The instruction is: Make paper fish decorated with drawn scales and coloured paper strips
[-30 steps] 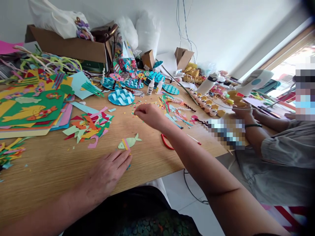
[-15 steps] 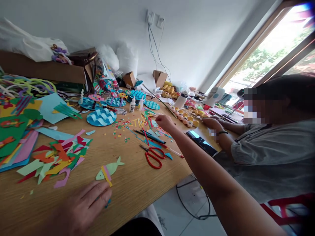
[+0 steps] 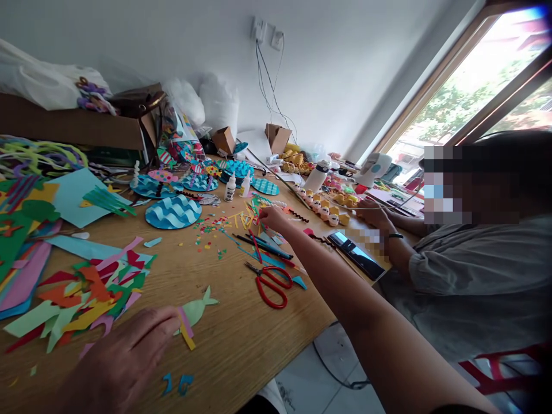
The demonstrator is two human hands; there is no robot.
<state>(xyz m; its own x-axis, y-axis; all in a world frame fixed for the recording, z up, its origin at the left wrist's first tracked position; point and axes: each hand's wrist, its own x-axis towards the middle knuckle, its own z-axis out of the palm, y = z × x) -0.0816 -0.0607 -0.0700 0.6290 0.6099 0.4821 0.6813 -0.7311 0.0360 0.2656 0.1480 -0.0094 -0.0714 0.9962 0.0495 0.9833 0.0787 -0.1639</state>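
A pale green paper fish (image 3: 194, 312) with pink and yellow strips across its body lies at the front of the table. My left hand (image 3: 129, 351) covers its head, the fingers pressed together with their tips on the paper. Two small blue paper pieces (image 3: 185, 384) sit just below that hand. Stretched far forward, my right hand (image 3: 271, 218) is at the thin yellow paper strips (image 3: 245, 217). Its fingers are curled closed, and whatever they hold is hidden. Red-handled scissors (image 3: 271, 284) lie between my arms, beside several pens (image 3: 263, 246).
Colourful paper scraps (image 3: 92, 287) are heaped at left. Behind stand wavy blue paper discs (image 3: 173, 213) and two glue bottles (image 3: 230, 188). At right, another person (image 3: 474, 264) sits near a phone (image 3: 356, 255) and a row of egg-carton figures (image 3: 323, 210).
My left hand has moved from the blue pieces up onto the fish's head, uncovering them. My right hand has shifted left and lower toward the yellow strips. The view has tilted slightly.
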